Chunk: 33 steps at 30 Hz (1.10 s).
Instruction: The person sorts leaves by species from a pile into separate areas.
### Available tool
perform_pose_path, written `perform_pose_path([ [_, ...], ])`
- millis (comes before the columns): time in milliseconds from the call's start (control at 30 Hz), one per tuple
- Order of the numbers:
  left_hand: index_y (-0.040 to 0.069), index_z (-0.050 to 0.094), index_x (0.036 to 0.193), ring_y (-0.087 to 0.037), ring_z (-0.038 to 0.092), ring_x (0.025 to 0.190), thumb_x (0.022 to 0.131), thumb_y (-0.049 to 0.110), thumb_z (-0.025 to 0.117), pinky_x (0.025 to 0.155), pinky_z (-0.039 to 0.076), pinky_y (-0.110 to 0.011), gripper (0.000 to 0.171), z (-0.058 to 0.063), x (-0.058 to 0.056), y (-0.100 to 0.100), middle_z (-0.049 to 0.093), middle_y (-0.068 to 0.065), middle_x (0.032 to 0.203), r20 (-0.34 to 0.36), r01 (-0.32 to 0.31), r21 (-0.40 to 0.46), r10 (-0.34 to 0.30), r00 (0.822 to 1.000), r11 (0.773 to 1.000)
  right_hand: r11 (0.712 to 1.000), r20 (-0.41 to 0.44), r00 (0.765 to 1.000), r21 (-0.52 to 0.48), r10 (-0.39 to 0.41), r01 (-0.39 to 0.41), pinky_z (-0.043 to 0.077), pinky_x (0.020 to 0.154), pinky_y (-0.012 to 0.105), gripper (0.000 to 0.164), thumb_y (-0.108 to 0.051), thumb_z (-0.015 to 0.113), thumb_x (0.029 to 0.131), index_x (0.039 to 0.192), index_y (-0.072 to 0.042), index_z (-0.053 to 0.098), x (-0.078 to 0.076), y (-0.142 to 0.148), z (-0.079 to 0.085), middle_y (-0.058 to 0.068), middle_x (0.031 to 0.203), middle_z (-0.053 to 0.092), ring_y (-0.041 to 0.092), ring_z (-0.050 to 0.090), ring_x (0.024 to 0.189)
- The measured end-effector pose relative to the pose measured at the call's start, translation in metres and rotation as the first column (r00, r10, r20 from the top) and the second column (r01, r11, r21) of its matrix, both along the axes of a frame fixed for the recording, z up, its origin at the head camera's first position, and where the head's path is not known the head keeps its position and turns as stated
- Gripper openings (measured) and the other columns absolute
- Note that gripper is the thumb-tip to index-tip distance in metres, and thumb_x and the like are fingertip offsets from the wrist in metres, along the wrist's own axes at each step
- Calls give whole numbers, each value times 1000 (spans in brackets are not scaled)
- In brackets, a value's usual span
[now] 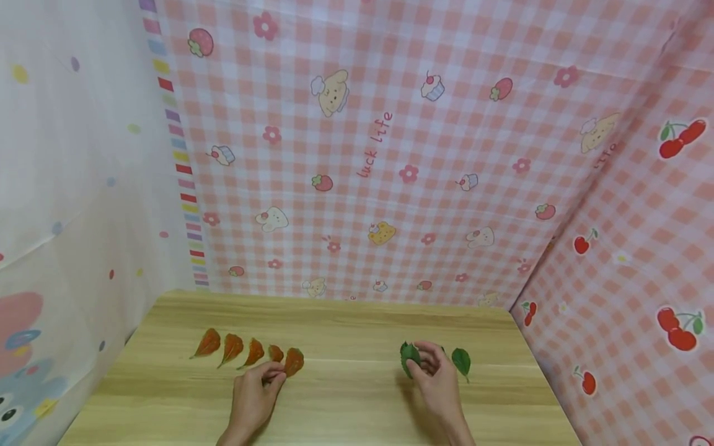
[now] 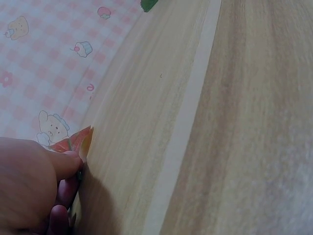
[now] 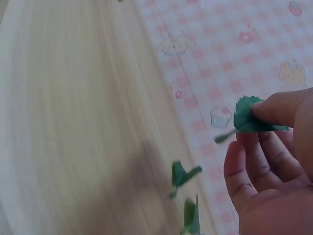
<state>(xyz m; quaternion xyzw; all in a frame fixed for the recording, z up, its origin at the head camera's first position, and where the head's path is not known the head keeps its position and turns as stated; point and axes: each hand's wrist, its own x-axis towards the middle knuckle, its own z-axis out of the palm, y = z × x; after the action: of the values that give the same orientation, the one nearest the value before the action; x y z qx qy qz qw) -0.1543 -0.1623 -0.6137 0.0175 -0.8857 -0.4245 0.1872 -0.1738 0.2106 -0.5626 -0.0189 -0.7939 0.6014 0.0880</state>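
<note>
My left hand [image 1: 256, 395] pinches the stem end of an orange-red leaf [image 1: 295, 362], the rightmost of a row on the wooden table; in the left wrist view this leaf [image 2: 86, 139] shows just past the thumb tip. Other orange-red leaves [image 1: 232, 348] lie in line to its left. Held off the table between thumb and fingers of my right hand [image 1: 439, 379] is a green leaf [image 1: 409, 355] with a toothed edge, its stem pointing away in the right wrist view. A green leaf [image 1: 461, 360] lies right of that hand; another [image 3: 180, 176] is mostly hidden behind the fingers in the head view.
The wooden table [image 1: 346, 402] ends at a pink checked cloth [image 1: 357, 248] hung behind it. A cherry-print cloth [image 1: 630, 297] stands along the right side, a white dotted cloth [image 1: 100, 217] along the left.
</note>
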Motion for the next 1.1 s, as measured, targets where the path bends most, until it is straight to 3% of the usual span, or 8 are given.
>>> perform_pose_path([
  [167,10,88,103,-20,86,87,91,3,92,85,69,-40,15,0,0,0,88,-2,93,2,-2,2,2,1000,1000,996,35,996,38,-77,75,60,85,14,32,-2,84,100,129,4,72,3,17,-2,19,123,80,0,71,95],
  [367,10,88,103,-20,85,86,92,3,91,84,69,-41,14,0,0,-1,88,-2,93,11,4,6,-4,1000,1000,986,17,987,50,-162,161,62,76,17,20,-4,86,100,117,2,77,5,40,-5,16,113,82,0,74,88],
  [600,9,88,102,-20,85,85,92,2,92,83,69,-40,14,-1,0,-1,88,-3,91,3,3,11,-3,1000,1000,961,18,968,120,-252,248,60,75,14,24,-9,85,102,124,1,79,9,68,-7,18,116,83,-4,72,85],
  [833,10,88,102,-19,85,84,91,2,92,84,69,-43,14,0,0,0,88,-1,90,-23,-4,2,4,1000,1000,941,-14,955,167,-295,293,59,72,12,24,0,77,105,127,8,77,9,91,-9,29,119,82,-7,70,82],
  [1100,9,88,102,-19,85,85,91,2,92,86,69,-45,14,-1,0,0,88,0,90,-26,-5,1,5,1000,1000,913,38,923,167,-384,373,58,72,11,26,-2,78,103,127,5,74,5,114,-17,15,108,82,-7,67,81],
])
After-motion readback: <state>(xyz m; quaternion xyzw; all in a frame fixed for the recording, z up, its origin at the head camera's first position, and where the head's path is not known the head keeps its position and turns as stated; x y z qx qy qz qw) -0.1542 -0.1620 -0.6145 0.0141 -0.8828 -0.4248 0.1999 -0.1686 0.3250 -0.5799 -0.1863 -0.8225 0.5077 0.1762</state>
